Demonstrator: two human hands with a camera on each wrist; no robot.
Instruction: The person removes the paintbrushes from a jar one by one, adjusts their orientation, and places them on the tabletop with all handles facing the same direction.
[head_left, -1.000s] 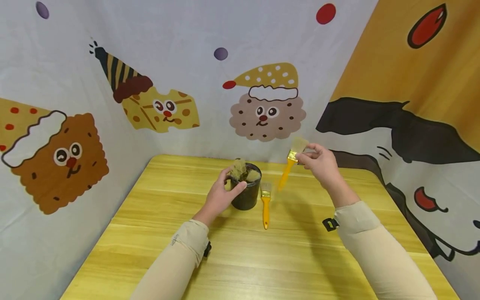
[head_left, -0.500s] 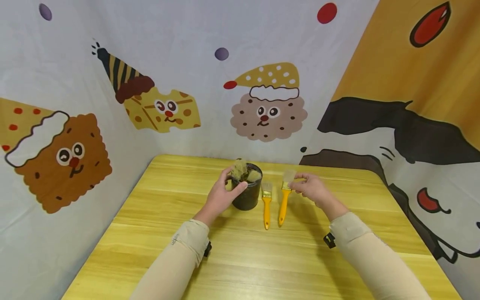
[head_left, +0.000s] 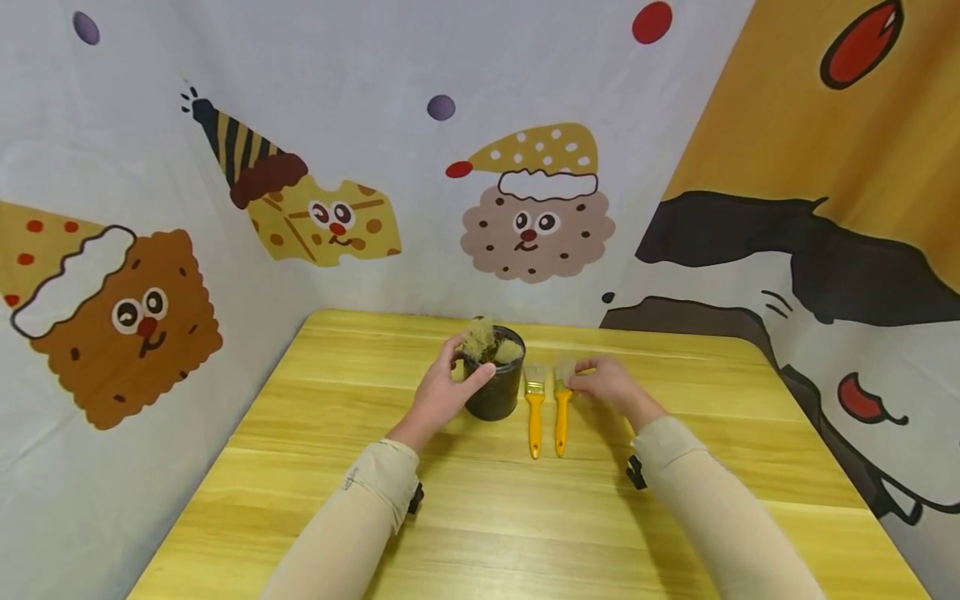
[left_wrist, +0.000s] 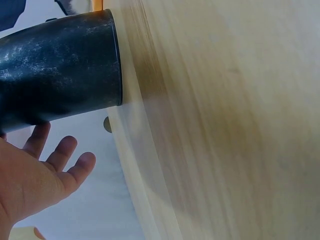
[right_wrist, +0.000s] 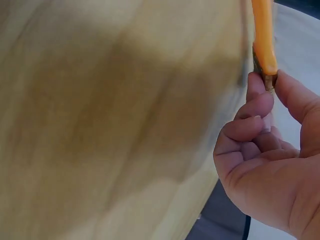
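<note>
A black plant pot (head_left: pixel 492 402) stands near the back of the table, with dark soil and pale, fuzzy yellowish clumps (head_left: pixel 480 340) showing at its top. My left hand (head_left: pixel 438 393) holds it at the rim, thumb on the near side; in the left wrist view several fingers are spread beside the pot wall (left_wrist: pixel 60 65). My right hand (head_left: pixel 609 383) pinches a flat paintbrush (head_left: pixel 562 421) at its metal band, between thumb and fingertips (right_wrist: pixel 257 105). The yellow handle points toward me. Between this brush and the pot lies a matching paintbrush (head_left: pixel 535 423), bristles away from me.
The wooden table (head_left: pixel 360 517) reaches back to a white cloth backdrop (head_left: pixel 337 83) with printed cartoon figures. Another cloth side (head_left: pixel 67 483) borders the table on the left. A black strap piece (head_left: pixel 636 472) sits at the right sleeve's cuff.
My right hand has brought its paintbrush down and left from above the back of the table, so it now lines up beside the other brush. The left hand has stayed on the pot.
</note>
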